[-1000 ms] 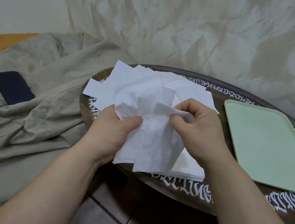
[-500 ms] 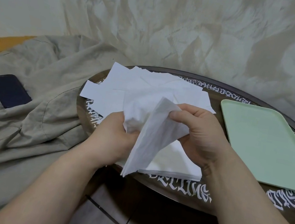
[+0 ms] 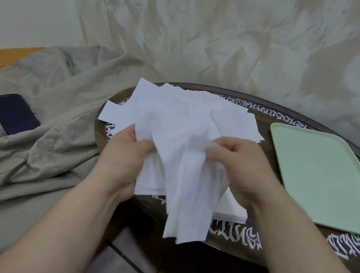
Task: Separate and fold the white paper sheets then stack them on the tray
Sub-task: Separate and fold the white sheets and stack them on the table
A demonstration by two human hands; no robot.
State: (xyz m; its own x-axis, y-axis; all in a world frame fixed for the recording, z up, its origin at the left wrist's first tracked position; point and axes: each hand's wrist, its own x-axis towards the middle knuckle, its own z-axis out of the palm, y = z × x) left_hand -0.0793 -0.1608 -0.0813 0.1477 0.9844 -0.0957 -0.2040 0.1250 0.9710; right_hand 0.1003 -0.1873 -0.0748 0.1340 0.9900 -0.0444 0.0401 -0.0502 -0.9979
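Near edge: limp white paper sheet (image 3: 191,186) hangs over the round dark table w/ white lettering (image 3: 236,236). Left hand (image 3: 122,159) & right hand (image 3: 238,170) both pinch it, fingers clamped. Step: separating. Loose white sheet pile (image 3: 190,111) behind. Pale green tray (image 3: 326,176) bare. Next: free one ply, fold.

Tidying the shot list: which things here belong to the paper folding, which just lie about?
Job: white paper sheets, pale green plastic tray, left hand, right hand.
Lying about: dark blue phone, beige crumpled cloth.
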